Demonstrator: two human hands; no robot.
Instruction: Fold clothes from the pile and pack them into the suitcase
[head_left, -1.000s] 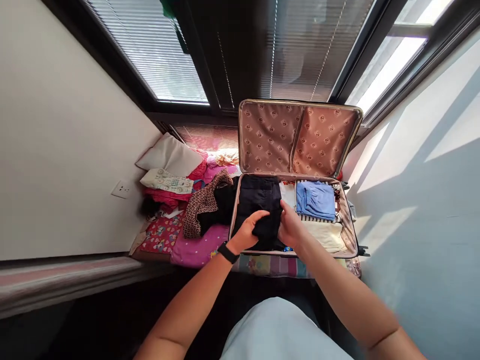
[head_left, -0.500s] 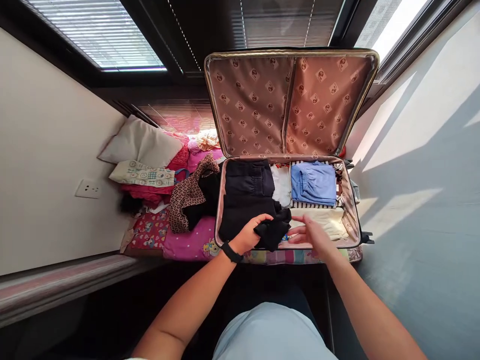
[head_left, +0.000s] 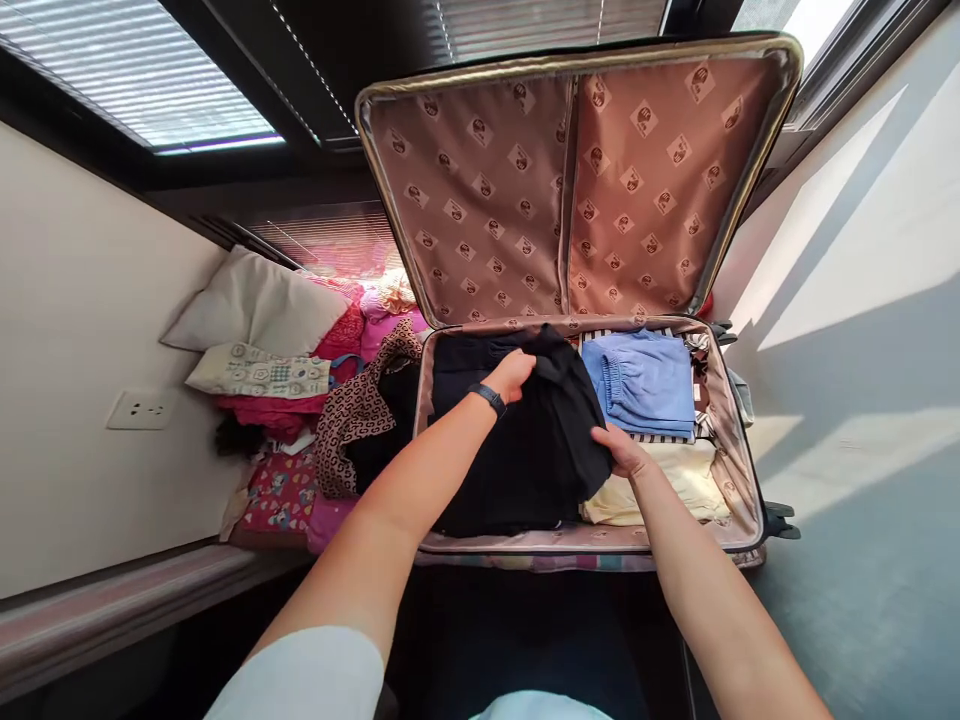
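A black garment (head_left: 559, 420) is spread over the left half of an open suitcase (head_left: 739, 440), on top of other dark clothes. My left hand (head_left: 514, 375), with a dark band at the wrist, grips its upper part. At its right side my right hand (head_left: 619, 450) pinches the cloth's edge between thumb and fingers. I cannot tell what kind of garment it is. To the right lie folded blue pants (head_left: 649, 380) with a gathered waistband, on striped cloth. Nearer to me is a folded cream cloth (head_left: 664, 485), close to my right hand.
Behind, the suitcase lid (head_left: 487, 190) stands raised against the window. At left are a grey-white pillow (head_left: 262, 300), a patterned tan cloth (head_left: 349, 430) and a pile of bedding (head_left: 277, 490). Walls stand close on both sides; the left one has a socket (head_left: 139, 410).
The small bunched black cloth from my left hand is now opened out across the suitcase's left half. My left hand moved farther back; my right hand closed on the garment. The view shifted closer.
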